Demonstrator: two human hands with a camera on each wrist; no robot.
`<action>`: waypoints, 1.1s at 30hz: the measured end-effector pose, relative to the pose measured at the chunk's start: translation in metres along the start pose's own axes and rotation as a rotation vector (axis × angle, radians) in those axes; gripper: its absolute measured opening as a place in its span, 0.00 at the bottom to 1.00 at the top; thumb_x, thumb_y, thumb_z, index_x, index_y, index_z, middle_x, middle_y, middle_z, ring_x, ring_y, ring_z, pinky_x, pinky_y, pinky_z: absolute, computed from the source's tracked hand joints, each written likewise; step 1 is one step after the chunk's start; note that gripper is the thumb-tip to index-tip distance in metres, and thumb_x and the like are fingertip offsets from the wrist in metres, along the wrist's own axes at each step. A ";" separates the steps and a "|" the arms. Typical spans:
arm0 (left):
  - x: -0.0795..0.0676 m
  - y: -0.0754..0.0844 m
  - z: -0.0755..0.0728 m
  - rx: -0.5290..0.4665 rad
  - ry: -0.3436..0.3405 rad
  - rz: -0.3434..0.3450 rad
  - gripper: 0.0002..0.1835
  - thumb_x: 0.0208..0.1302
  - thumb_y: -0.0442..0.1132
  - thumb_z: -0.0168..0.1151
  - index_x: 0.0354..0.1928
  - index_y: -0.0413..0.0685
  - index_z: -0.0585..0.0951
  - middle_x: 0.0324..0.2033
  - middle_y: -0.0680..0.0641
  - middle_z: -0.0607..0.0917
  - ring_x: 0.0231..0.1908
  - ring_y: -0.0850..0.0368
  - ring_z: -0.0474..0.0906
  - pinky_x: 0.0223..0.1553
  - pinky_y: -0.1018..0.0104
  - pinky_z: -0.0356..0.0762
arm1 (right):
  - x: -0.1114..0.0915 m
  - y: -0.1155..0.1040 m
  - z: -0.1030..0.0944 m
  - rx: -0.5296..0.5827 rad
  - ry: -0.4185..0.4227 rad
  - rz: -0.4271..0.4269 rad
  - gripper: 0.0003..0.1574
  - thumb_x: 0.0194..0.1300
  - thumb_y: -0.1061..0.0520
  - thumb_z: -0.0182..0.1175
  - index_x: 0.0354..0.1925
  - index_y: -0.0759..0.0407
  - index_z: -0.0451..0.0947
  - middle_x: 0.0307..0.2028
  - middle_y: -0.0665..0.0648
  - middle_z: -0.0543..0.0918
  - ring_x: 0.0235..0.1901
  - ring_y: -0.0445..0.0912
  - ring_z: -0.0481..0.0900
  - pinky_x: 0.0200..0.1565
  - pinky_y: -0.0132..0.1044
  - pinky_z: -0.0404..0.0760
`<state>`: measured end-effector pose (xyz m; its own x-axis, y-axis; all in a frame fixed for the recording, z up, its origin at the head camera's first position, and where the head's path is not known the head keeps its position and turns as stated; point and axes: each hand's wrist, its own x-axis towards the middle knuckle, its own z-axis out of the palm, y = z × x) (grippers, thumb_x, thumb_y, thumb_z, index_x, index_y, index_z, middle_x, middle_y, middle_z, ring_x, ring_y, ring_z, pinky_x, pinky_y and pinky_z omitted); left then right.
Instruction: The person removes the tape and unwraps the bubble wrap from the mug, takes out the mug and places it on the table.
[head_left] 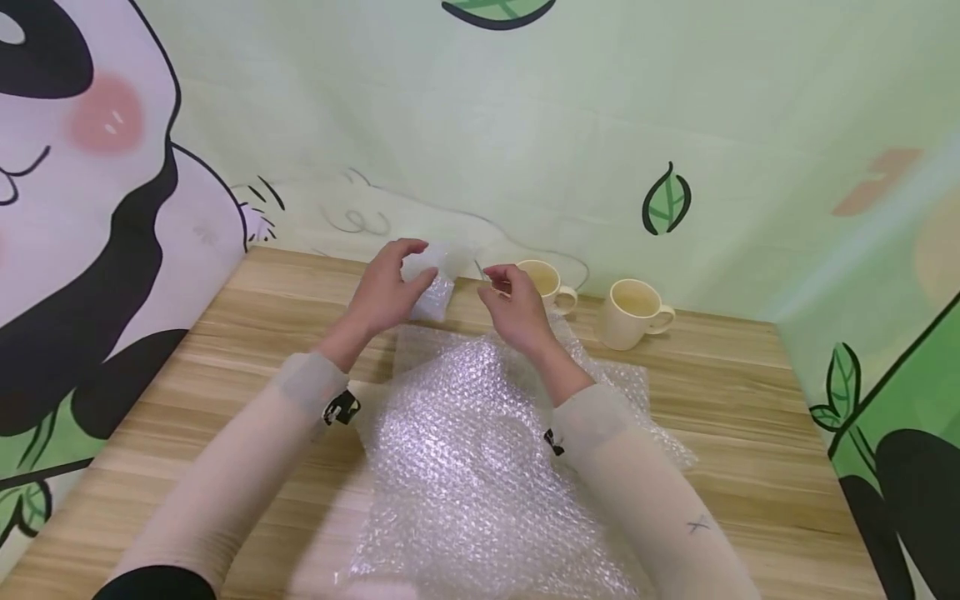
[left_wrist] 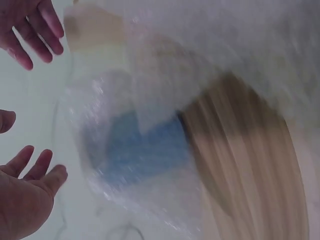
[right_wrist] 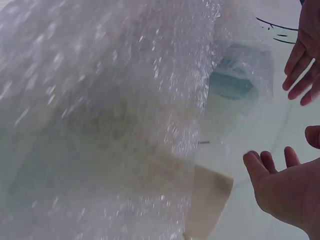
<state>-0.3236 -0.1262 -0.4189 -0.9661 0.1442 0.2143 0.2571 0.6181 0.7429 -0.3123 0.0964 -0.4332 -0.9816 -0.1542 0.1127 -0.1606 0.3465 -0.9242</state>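
Observation:
My left hand (head_left: 386, 287) hovers by a small bubble-wrapped bundle (head_left: 433, 302), thumb and fingers apart and relaxed. Through its plastic, a blue thing (left_wrist: 145, 145) shows in the left wrist view; its kind is blurred. To the right, my right hand (head_left: 517, 308) is raised with fingers loosely bent, and its spread fingertips (right_wrist: 252, 160) grip nothing in the right wrist view. Behind that hand, a cream mug (head_left: 545, 273) is partly hidden. A large sheet of bubble wrap (head_left: 465, 450) lies below both hands, spread toward me.
A second cream mug (head_left: 628, 321) stands farther right, its handle pointing right. The wooden table (head_left: 735, 400) meets a wall covering (head_left: 750, 167) printed with a panda and leaves, close behind the mugs. More bubble wrap (head_left: 637, 387) sticks out beneath my right forearm.

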 end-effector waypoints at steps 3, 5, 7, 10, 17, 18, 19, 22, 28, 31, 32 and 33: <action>0.002 -0.012 -0.008 0.036 0.034 -0.048 0.30 0.76 0.49 0.58 0.72 0.40 0.69 0.70 0.36 0.71 0.73 0.39 0.65 0.74 0.44 0.65 | 0.004 -0.002 0.010 0.019 -0.042 0.064 0.26 0.76 0.52 0.58 0.67 0.62 0.71 0.66 0.65 0.75 0.68 0.57 0.74 0.70 0.47 0.75; 0.004 -0.020 -0.012 0.057 0.041 -0.087 0.33 0.76 0.51 0.57 0.73 0.37 0.67 0.71 0.33 0.68 0.73 0.36 0.65 0.75 0.44 0.64 | 0.007 -0.004 0.016 0.013 -0.072 0.112 0.30 0.76 0.48 0.58 0.69 0.59 0.69 0.67 0.63 0.75 0.68 0.56 0.74 0.69 0.49 0.76; 0.005 -0.028 -0.015 0.078 0.034 -0.133 0.37 0.77 0.53 0.55 0.75 0.34 0.63 0.72 0.30 0.65 0.73 0.34 0.63 0.75 0.43 0.62 | 0.009 -0.005 0.021 0.000 -0.097 0.154 0.34 0.76 0.43 0.58 0.72 0.57 0.67 0.67 0.62 0.75 0.69 0.56 0.74 0.68 0.50 0.77; 0.006 -0.037 -0.017 0.107 -0.009 -0.204 0.42 0.78 0.58 0.50 0.78 0.32 0.56 0.74 0.27 0.60 0.75 0.31 0.59 0.78 0.41 0.58 | 0.012 -0.007 0.029 -0.034 -0.129 0.207 0.42 0.75 0.37 0.57 0.75 0.56 0.63 0.69 0.63 0.73 0.69 0.58 0.73 0.68 0.53 0.76; 0.008 -0.053 -0.017 0.125 -0.112 -0.306 0.50 0.78 0.68 0.39 0.81 0.33 0.47 0.78 0.27 0.56 0.78 0.29 0.53 0.80 0.39 0.52 | 0.019 -0.007 0.042 -0.060 -0.180 0.279 0.53 0.73 0.29 0.53 0.78 0.62 0.55 0.74 0.67 0.68 0.74 0.61 0.67 0.75 0.55 0.68; 0.008 -0.054 -0.017 0.123 -0.121 -0.312 0.50 0.77 0.69 0.38 0.81 0.33 0.47 0.78 0.27 0.57 0.78 0.29 0.54 0.79 0.39 0.52 | 0.019 -0.007 0.043 -0.059 -0.181 0.281 0.54 0.73 0.29 0.53 0.78 0.63 0.55 0.75 0.68 0.67 0.75 0.62 0.65 0.75 0.55 0.66; 0.008 -0.056 -0.016 0.119 -0.129 -0.317 0.51 0.77 0.70 0.37 0.81 0.33 0.47 0.78 0.27 0.56 0.78 0.29 0.54 0.79 0.39 0.52 | 0.020 -0.007 0.044 -0.056 -0.183 0.287 0.55 0.73 0.28 0.52 0.79 0.64 0.55 0.75 0.68 0.66 0.76 0.62 0.64 0.76 0.56 0.65; 0.007 -0.059 -0.016 0.106 -0.154 -0.330 0.52 0.76 0.72 0.36 0.81 0.33 0.47 0.78 0.28 0.56 0.78 0.29 0.53 0.79 0.39 0.52 | 0.022 -0.007 0.048 -0.053 -0.192 0.305 0.56 0.74 0.28 0.51 0.79 0.65 0.53 0.77 0.68 0.63 0.77 0.62 0.61 0.77 0.56 0.62; 0.004 -0.061 -0.014 0.073 -0.191 -0.347 0.54 0.74 0.74 0.36 0.80 0.32 0.50 0.78 0.28 0.56 0.78 0.29 0.53 0.79 0.38 0.51 | 0.022 -0.001 0.054 -0.069 -0.209 0.300 0.53 0.76 0.32 0.51 0.80 0.64 0.51 0.78 0.69 0.62 0.78 0.62 0.59 0.79 0.55 0.59; 0.003 -0.061 -0.013 0.059 -0.206 -0.348 0.54 0.74 0.75 0.36 0.79 0.32 0.54 0.77 0.28 0.59 0.77 0.30 0.56 0.78 0.38 0.54 | 0.021 0.004 0.055 -0.036 -0.230 0.282 0.50 0.79 0.37 0.50 0.82 0.60 0.45 0.80 0.68 0.57 0.79 0.62 0.57 0.80 0.54 0.55; 0.003 -0.061 -0.012 0.055 -0.207 -0.345 0.54 0.74 0.75 0.36 0.79 0.32 0.55 0.77 0.28 0.61 0.77 0.30 0.57 0.78 0.39 0.55 | 0.021 0.005 0.055 -0.022 -0.239 0.274 0.49 0.80 0.38 0.49 0.83 0.59 0.43 0.81 0.67 0.55 0.80 0.62 0.56 0.81 0.54 0.54; 0.003 -0.062 -0.012 0.050 -0.207 -0.341 0.53 0.74 0.75 0.36 0.78 0.32 0.57 0.76 0.28 0.62 0.76 0.30 0.59 0.77 0.39 0.57 | 0.021 0.006 0.055 -0.010 -0.248 0.264 0.48 0.80 0.40 0.48 0.84 0.57 0.41 0.81 0.66 0.54 0.80 0.61 0.55 0.81 0.53 0.53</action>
<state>-0.3420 -0.1731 -0.4565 -0.9818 0.0737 -0.1752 -0.0757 0.6938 0.7161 -0.3287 0.0442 -0.4570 -0.9347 -0.2771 -0.2226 0.0931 0.4136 -0.9057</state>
